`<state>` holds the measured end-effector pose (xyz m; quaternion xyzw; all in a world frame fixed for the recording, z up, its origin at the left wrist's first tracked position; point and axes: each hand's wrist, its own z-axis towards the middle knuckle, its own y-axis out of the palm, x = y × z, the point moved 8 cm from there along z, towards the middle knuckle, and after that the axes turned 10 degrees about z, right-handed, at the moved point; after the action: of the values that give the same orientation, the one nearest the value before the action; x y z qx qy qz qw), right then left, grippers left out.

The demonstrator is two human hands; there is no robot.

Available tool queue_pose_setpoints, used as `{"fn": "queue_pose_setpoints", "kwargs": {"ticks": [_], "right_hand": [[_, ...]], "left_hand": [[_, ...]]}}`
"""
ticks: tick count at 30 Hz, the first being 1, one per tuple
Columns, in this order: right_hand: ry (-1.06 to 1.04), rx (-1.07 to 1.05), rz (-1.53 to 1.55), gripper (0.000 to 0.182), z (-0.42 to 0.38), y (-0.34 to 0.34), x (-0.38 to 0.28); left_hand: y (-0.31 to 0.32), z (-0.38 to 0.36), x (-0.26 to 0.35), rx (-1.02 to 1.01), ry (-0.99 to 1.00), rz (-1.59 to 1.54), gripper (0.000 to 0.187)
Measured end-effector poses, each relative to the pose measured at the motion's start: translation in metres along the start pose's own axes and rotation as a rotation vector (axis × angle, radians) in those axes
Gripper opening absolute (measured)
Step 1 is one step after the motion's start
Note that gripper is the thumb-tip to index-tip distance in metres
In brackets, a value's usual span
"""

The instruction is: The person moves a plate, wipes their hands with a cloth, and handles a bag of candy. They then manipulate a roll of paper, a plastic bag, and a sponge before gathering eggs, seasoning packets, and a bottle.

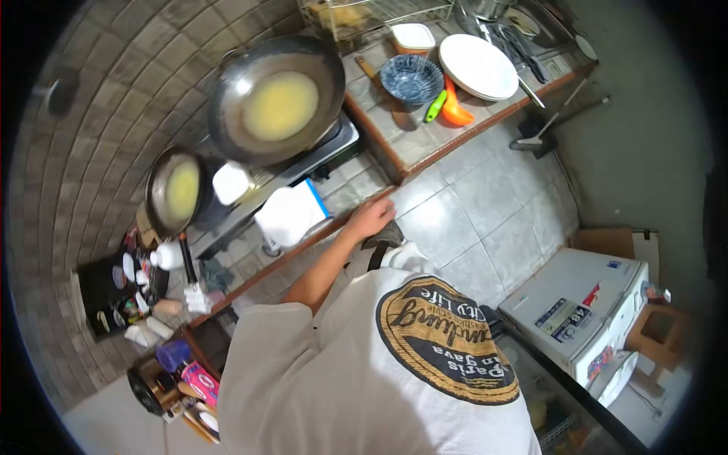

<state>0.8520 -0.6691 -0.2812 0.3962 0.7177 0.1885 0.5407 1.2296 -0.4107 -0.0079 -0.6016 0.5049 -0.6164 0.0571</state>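
Note:
My left hand [370, 220] is at waist height beside the tiled counter's front edge, just above a patch of dark grey cloth [388, 233]. Its fingers look loosely extended, with nothing visible in them. My right hand is out of view. Nearest on the counter are a white rounded item [284, 216] and a blue-edged packet [317, 199]. Beyond them, a large wok [224, 114] holding yellowish liquid sits over a stove [345, 135]. To its left is a smaller frying pan [154, 199], also with yellow liquid; white material [199, 298] covers its handle end.
The higher counter carries a dark patterned bowl [411, 78], white plates [476, 64], an orange ladle [455, 111] and a wire rack [379, 17]. A white chest-like appliance [572, 296] stands at right. A brush with a long handle [531, 142] leans near the wall.

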Motion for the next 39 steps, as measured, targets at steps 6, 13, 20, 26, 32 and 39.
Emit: {"fn": "queue_pose_setpoints", "kwargs": {"ticks": [6,13,20,26,32,39], "right_hand": [[0.252,0.613,-0.772,0.019,0.071,0.116,-0.146],[0.095,0.527,-0.799,0.023,0.182,0.191,-0.225],[-0.197,0.325,-0.686,0.031,0.335,0.307,-0.340],[-0.240,0.221,-0.545,0.051,0.431,0.332,-0.391],[-0.033,0.015,-0.565,0.054,0.495,0.329,-0.400],[0.200,-0.110,-0.499,0.060,0.519,0.325,-0.411]], "left_hand": [[-0.073,0.075,0.089,-0.020,0.091,0.019,0.042],[-0.076,0.107,0.080,-0.111,-0.079,0.207,0.050],[-0.088,0.137,0.098,-0.100,-0.045,0.361,0.043],[-0.143,0.208,0.162,0.232,-0.022,-0.112,0.032],[-0.176,0.334,0.170,0.586,-0.030,0.183,0.040],[-0.177,0.417,0.170,0.324,-0.377,0.735,0.049]]}}
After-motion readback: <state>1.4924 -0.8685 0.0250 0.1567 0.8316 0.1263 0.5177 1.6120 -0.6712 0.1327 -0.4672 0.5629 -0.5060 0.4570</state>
